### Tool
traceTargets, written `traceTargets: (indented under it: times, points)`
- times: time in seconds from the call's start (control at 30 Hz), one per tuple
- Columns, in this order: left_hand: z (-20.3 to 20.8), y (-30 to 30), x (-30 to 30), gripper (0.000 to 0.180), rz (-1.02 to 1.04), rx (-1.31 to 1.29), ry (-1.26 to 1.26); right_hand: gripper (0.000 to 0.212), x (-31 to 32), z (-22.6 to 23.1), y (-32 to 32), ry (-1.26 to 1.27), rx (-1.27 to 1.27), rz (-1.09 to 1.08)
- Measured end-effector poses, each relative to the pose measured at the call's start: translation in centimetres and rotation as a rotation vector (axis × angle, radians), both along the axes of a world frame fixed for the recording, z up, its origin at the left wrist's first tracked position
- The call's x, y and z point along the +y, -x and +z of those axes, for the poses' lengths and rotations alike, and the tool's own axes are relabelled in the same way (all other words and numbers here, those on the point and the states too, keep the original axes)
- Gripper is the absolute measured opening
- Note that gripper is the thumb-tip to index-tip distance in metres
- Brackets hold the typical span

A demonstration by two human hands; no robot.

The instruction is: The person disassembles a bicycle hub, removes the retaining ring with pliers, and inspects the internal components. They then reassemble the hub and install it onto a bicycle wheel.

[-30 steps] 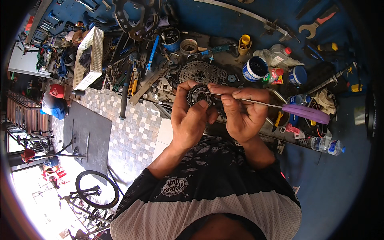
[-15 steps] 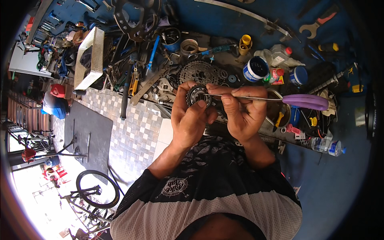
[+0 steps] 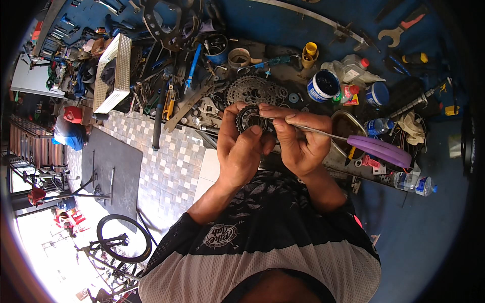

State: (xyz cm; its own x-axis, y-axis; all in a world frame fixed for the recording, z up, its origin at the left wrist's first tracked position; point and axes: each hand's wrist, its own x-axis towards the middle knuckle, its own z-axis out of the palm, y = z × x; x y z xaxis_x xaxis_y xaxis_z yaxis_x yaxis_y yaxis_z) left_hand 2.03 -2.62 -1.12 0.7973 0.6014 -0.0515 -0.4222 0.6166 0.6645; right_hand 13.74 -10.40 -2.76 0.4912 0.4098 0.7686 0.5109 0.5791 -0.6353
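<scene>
My left hand [image 3: 236,154] is closed around a small round dark metal part [image 3: 244,117] with a toothed rim, its thumb resting on the near side of the ring. My right hand [image 3: 303,146] pinches the thin metal shaft of a tool with a rounded purple handle [image 3: 379,151]. The shaft's tip reaches into or over the ring's opening; the fingers hide the exact contact. Just beyond both hands, a large bicycle cassette [image 3: 252,91] lies on the cluttered workbench [image 3: 298,58].
Left of the hands lie an adjustable wrench [image 3: 208,106] and a long flat wrench [image 3: 187,108]. An open tub of dark grease [image 3: 324,86], a round metal bowl [image 3: 337,121] and plastic bottles stand to the right. A person in a red cap [image 3: 73,114] is at far left.
My right hand has shifted slightly left and nearer to me. The tool has tilted, its purple handle swinging toward me. My left hand and the toothed part stay nearly still.
</scene>
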Motion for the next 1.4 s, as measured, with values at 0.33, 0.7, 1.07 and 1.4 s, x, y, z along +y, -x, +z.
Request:
traceTargets:
  times: [0.33,0.7,1.07,1.4]
  points:
    - [-1.2,0.5,1.0,0.035,-0.094,-0.103,0.026,0.018,-1.0,1.9,0.2,0.050,0.255,0.181]
    - [-1.4,-0.1,1.2,0.049,-0.036,-0.206,0.113,0.031,-1.6,2.4,2.1,0.131,0.124,0.156]
    - [-0.4,-0.1,0.5,0.045,0.106,-0.115,-0.033,0.028,-1.4,2.5,2.5,0.097,0.056,0.107]
    - [-0.4,-0.4,0.2,0.038,0.231,-0.071,-0.079,0.030,-1.5,2.0,2.5,0.088,-0.011,0.110]
